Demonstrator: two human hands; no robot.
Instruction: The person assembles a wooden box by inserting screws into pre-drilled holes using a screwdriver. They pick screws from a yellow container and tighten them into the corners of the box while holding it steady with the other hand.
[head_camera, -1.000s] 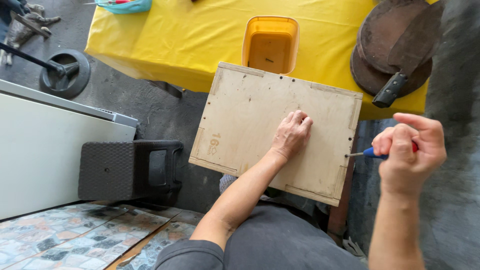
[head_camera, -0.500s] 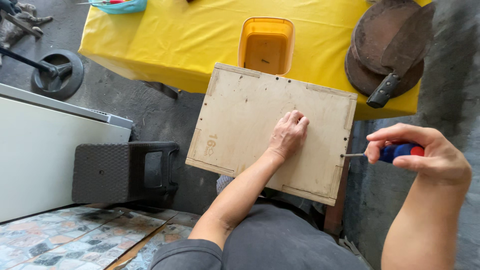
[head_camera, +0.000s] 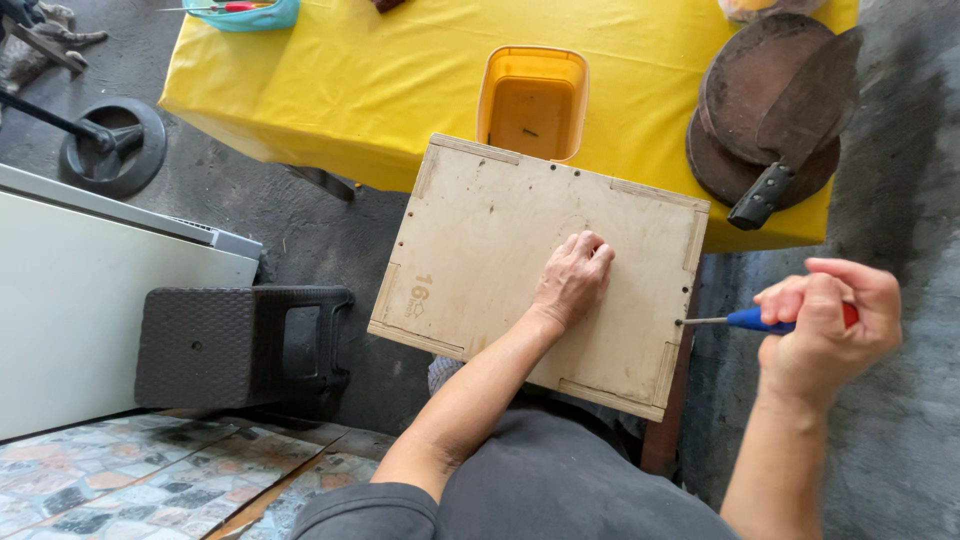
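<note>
Head view, from nine o'clock across: my left hand (head_camera: 572, 280) lies flat, fingers loosely curled, pinning the plywood box (head_camera: 500, 250) on my lap at centre. At three o'clock my right hand (head_camera: 825, 330) clenches the screwdriver (head_camera: 745, 319), tip at the box's side edge. If the box shifts, I judge the tip could slip off.

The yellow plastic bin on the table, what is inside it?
The yellow bin looks nearly empty: only one small dark piece, perhaps a screw, lies on its bottom. The wooden box covers its near edge, so that part stays hidden.
</note>
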